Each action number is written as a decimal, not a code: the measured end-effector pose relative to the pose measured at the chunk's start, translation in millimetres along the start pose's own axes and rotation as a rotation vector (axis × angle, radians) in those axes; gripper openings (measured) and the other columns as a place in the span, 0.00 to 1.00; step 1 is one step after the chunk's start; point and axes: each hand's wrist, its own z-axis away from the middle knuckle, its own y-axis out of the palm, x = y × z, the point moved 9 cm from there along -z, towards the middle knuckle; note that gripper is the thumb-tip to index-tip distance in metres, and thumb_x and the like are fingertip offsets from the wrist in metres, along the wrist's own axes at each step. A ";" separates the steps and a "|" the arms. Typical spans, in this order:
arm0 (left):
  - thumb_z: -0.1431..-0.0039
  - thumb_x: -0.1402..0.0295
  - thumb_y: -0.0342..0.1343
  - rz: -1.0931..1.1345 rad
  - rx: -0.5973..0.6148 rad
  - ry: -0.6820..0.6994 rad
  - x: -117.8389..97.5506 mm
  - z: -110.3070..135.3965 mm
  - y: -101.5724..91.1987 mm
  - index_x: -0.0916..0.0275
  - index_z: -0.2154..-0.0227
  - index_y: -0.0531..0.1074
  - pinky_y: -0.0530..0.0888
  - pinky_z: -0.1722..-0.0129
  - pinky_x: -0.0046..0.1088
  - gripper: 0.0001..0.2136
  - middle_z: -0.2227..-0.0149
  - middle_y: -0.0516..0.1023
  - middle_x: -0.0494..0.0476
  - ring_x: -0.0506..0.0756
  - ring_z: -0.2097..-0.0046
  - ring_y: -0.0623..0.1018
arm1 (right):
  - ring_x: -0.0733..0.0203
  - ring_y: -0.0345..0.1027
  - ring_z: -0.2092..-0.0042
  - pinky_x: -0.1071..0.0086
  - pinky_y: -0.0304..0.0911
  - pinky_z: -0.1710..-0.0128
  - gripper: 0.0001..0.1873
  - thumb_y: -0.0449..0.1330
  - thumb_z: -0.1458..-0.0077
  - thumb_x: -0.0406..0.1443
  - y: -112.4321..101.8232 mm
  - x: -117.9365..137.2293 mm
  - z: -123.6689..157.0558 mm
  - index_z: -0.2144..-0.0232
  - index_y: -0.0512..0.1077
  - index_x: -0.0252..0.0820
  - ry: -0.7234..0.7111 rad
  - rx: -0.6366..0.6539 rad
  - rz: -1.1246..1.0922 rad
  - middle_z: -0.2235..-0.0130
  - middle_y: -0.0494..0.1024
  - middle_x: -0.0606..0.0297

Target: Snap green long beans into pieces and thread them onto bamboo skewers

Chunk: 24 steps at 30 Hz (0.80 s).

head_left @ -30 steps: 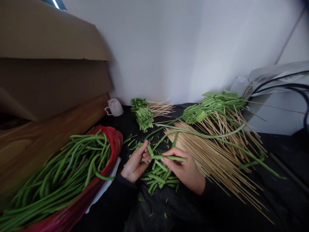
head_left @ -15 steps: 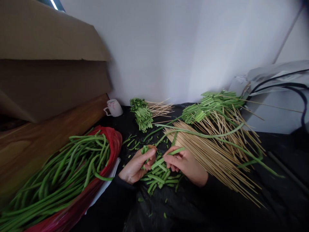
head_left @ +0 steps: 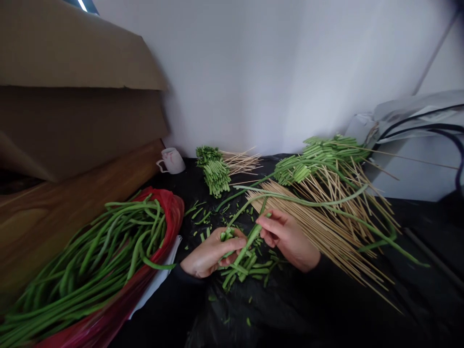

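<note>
My left hand [head_left: 210,253] is closed around a small bunch of cut green bean pieces [head_left: 227,235] and pinches one end of a longer bean piece [head_left: 250,241]. My right hand [head_left: 286,237] pinches the upper end of that same piece. Both hands hover over a small heap of cut bean pieces [head_left: 246,268] on the black-covered table [head_left: 427,270]. Just right of my right hand lies a wide pile of bamboo skewers [head_left: 326,232], with long uncut beans [head_left: 308,203] draped across it.
A red bag [head_left: 170,212] full of long green beans [head_left: 101,256] lies at the left. A white cup [head_left: 172,160] and skewered bean bundles [head_left: 215,174] sit by the wall, more bundles [head_left: 319,157] at the back right. Cardboard boxes [head_left: 72,92] stand at left.
The bean piece held level between both hands has swung to a steep slant. My left hand has dropped toward the heap and closed tighter; my right hand has risen and shifted right.
</note>
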 end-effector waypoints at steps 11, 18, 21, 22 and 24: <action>0.50 0.57 0.65 -0.197 -0.046 0.058 -2.2 0.3 -2.4 0.65 0.73 0.75 0.54 0.84 0.20 0.14 0.85 0.62 0.45 0.45 0.83 0.60 | 0.72 0.60 0.81 0.76 0.53 0.82 0.16 0.66 0.50 0.44 4.8 -0.4 1.6 0.76 0.66 0.41 -0.025 0.035 0.132 0.80 0.73 0.72; 0.55 0.60 0.67 0.088 -0.230 0.114 -5.2 -0.7 -12.8 0.66 0.73 0.75 0.53 0.85 0.19 0.13 0.77 0.74 0.51 0.43 0.83 0.61 | 0.71 0.59 0.81 0.76 0.53 0.82 0.16 0.65 0.49 0.45 2.1 -0.3 -0.5 0.76 0.66 0.42 -0.028 0.015 0.133 0.80 0.72 0.73; 0.55 0.61 0.67 0.151 -0.283 0.153 -6.7 -1.5 -15.3 0.67 0.73 0.75 0.52 0.85 0.19 0.13 0.76 0.74 0.51 0.42 0.83 0.60 | 0.71 0.60 0.81 0.75 0.55 0.81 0.16 0.63 0.47 0.46 4.2 -0.4 0.4 0.75 0.67 0.42 -0.037 0.015 0.171 0.79 0.73 0.72; 0.55 0.61 0.67 0.172 -0.298 0.169 -7.6 -1.9 -16.8 0.67 0.74 0.75 0.52 0.85 0.18 0.13 0.76 0.74 0.51 0.42 0.83 0.60 | 0.70 0.60 0.80 0.75 0.55 0.81 0.15 0.63 0.47 0.46 5.4 -0.6 1.3 0.74 0.67 0.42 -0.043 0.013 0.192 0.79 0.73 0.71; 0.54 0.62 0.67 0.231 -0.340 0.207 -9.7 -2.4 -22.5 0.67 0.74 0.73 0.52 0.85 0.17 0.13 0.76 0.73 0.50 0.41 0.82 0.60 | 0.70 0.61 0.79 0.74 0.56 0.80 0.14 0.63 0.47 0.45 9.8 -1.9 4.2 0.73 0.69 0.41 -0.050 0.018 0.254 0.78 0.74 0.70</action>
